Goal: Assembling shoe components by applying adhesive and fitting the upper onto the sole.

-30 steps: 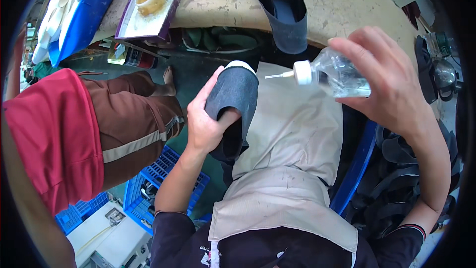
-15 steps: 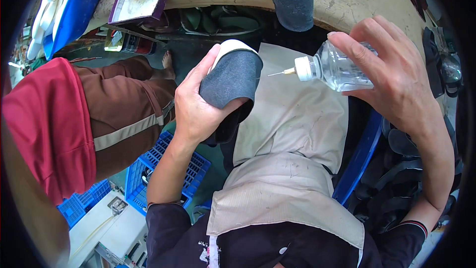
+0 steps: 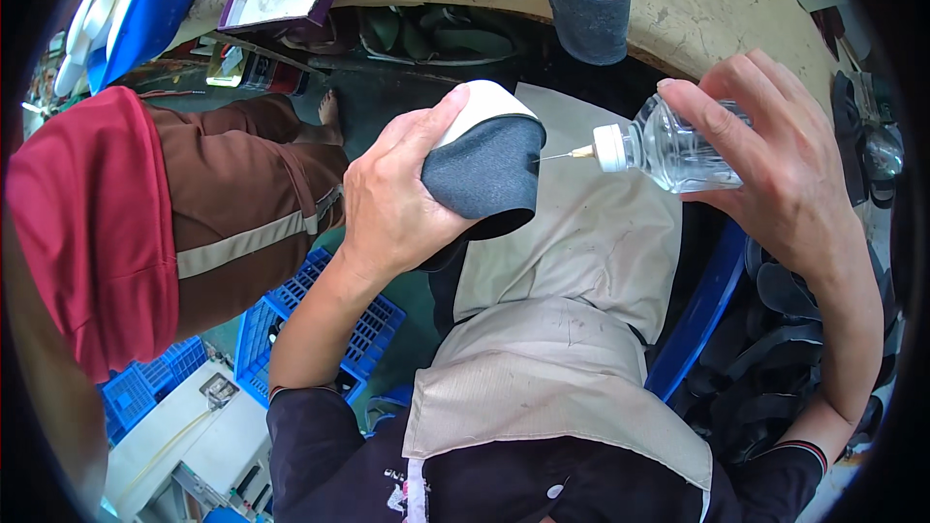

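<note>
My left hand [image 3: 392, 194] is closed round a shoe [image 3: 477, 169] with a dark grey fabric upper and a white sole at its end, held up above my lap. A clear plastic bottle [image 3: 690, 157] with a white cap lies sideways in my right hand [image 3: 780, 150], gripped between thumb and fingers. From its cap a thin needle [image 3: 562, 157] points left. The needle's tip meets the right side of the grey upper; whether it presses in cannot be made out. My left fingertips are partly hidden behind the shoe.
Another dark grey upper [image 3: 591, 15] hangs over the edge of the worn table [image 3: 697, 0]. A purple-edged tray [image 3: 281, 2] with a glue-stained pot stands at its left. Beside me sits a person in brown trousers [image 3: 242, 174]. Blue crates [image 3: 254, 344] are below; dark shoe parts [image 3: 765, 349] lie right.
My left hand has moved the shoe to the right and turned it a little. My right hand has shifted the bottle slightly right and down. The gap between needle and shoe has closed.
</note>
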Tool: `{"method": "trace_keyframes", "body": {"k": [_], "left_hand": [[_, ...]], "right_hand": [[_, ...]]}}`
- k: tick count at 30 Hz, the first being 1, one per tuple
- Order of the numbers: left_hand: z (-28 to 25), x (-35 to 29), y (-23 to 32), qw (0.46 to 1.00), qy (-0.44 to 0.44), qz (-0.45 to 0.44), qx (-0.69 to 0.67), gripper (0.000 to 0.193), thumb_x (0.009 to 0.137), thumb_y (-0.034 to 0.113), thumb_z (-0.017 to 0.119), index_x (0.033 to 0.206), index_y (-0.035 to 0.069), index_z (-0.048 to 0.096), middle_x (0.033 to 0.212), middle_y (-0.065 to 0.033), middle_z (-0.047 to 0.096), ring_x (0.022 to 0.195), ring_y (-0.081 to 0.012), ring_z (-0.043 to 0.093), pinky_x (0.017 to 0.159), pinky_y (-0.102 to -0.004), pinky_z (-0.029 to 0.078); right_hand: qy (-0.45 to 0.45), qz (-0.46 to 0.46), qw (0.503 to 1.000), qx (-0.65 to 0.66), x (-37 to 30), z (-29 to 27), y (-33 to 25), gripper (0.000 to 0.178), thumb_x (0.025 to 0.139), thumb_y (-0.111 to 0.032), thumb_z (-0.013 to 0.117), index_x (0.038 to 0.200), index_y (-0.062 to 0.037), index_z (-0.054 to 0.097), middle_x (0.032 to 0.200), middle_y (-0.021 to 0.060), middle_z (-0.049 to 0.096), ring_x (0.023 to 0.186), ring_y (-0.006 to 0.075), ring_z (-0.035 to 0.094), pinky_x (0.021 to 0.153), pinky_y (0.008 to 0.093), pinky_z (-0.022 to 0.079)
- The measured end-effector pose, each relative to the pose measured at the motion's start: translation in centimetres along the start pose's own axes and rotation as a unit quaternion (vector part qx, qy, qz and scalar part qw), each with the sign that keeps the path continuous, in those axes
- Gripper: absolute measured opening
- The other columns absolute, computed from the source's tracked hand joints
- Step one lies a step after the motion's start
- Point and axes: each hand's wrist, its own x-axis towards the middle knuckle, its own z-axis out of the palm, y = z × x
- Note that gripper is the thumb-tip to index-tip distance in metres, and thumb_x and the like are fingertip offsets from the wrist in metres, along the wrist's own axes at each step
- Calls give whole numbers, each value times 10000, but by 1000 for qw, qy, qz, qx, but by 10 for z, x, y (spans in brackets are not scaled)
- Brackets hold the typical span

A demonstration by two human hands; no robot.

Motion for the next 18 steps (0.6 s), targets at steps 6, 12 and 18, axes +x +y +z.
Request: {"method": "trace_keyframes", "body": {"k": [6, 12, 18], "left_hand": [[7, -9, -5, 997, 28, 64, 27, 789, 630, 237, 910, 1355, 70, 647, 1098, -135, 728, 868, -222, 705, 732, -301, 571], [2, -14, -4, 999, 5, 37, 30, 755, 639, 240, 901, 1337, 77, 662, 1077, -121, 734, 850, -221, 700, 716, -298, 560], [-1, -30, 6, 999, -36, 10, 3, 786, 623, 196, 907, 1353, 61, 646, 1116, -129, 732, 901, -245, 703, 788, -317, 551]], "right_hand": [[1, -6, 1000, 5, 0, 4, -14, 745, 577, -126, 919, 1276, -138, 664, 997, 57, 570, 832, 218, 522, 711, 343, 467], [-2, -15, 1000, 13, 10, 2, -26, 714, 585, -120, 907, 1256, -118, 664, 998, 55, 569, 840, 223, 526, 723, 348, 464], [1, 1, 1000, 7, 4, -3, -36, 711, 562, -107, 905, 1230, -110, 658, 996, 55, 565, 843, 230, 527, 739, 355, 463]]}}
